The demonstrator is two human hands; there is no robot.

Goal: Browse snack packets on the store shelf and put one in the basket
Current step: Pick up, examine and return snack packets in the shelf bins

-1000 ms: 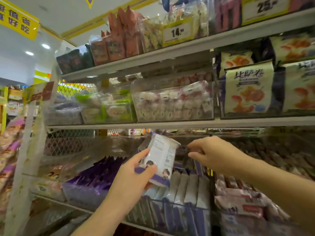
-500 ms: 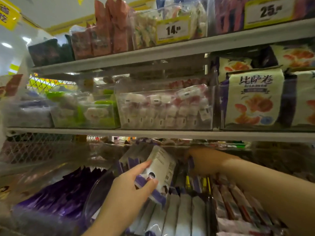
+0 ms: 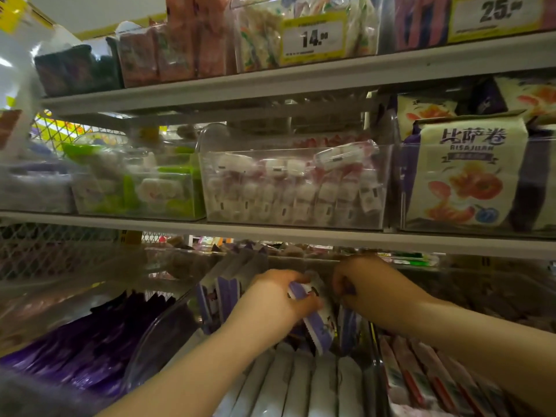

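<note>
One packet in left hand

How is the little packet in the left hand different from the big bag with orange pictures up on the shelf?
The little packet is purple and white; the big bag is cream with orange pictures. The little packet is tilted, gripped by the left hand; the big bag stands upright on the shelf above, untouched. Both are snack packs.

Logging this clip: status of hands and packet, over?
Left hand grips packet. Right hand in the packet row, grip unclear. Basket not in view.
</note>
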